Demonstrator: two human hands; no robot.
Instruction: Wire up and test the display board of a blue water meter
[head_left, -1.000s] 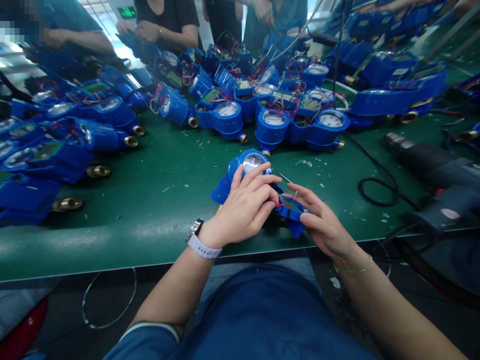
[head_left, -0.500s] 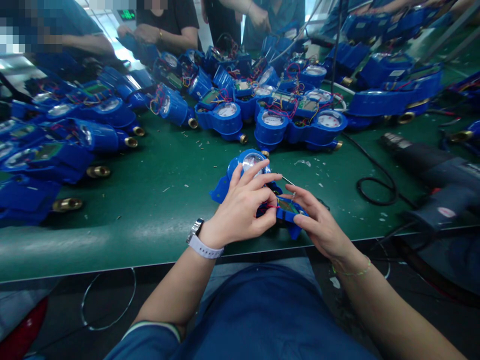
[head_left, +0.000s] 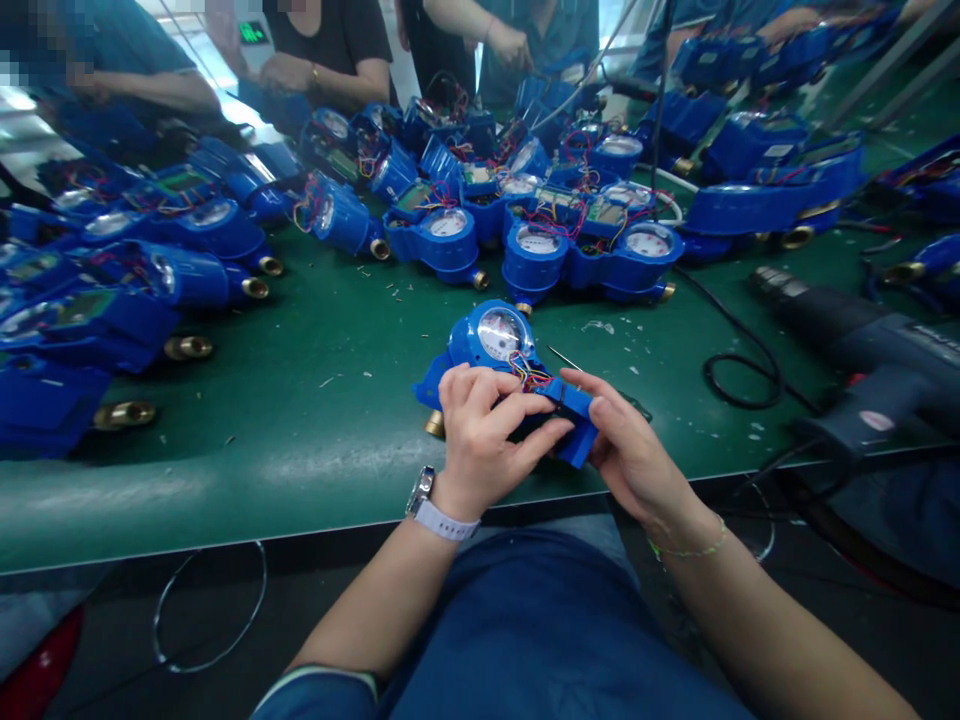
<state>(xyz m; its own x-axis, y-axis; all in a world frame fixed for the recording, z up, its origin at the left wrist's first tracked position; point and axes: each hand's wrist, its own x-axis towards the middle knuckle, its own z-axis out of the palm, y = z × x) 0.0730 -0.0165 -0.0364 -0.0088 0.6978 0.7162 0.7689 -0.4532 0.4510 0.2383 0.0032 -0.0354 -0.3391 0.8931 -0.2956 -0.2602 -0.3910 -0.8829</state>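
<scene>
A blue water meter (head_left: 501, 333) with a round clear dial rests on the green bench in front of me, its brass end (head_left: 434, 424) pointing to the near left. Thin coloured wires (head_left: 531, 372) run from beside the dial into the box-like part of its housing. My left hand (head_left: 484, 425) is curled over the near side, thumb and forefinger closed at a dark spot on that box part. At the right edge, my right hand (head_left: 630, 440) grips the blue box part (head_left: 576, 400). Behind my right fingers lies a thin metal shaft (head_left: 564, 358), perhaps a screwdriver's; its other end is mostly hidden.
Several blue meters (head_left: 450, 240) with loose wires crowd the back of the bench, and more (head_left: 75, 330) stand on the left. A heat gun (head_left: 862, 360) lies at right near a looped black cable (head_left: 742, 380). Co-workers' hands (head_left: 289, 75) are across the bench.
The meter's box part has tilted, so its blue outer side shows instead of the green board. My left hand has moved off the dial toward me; my right fingers have closed on the box edge.
</scene>
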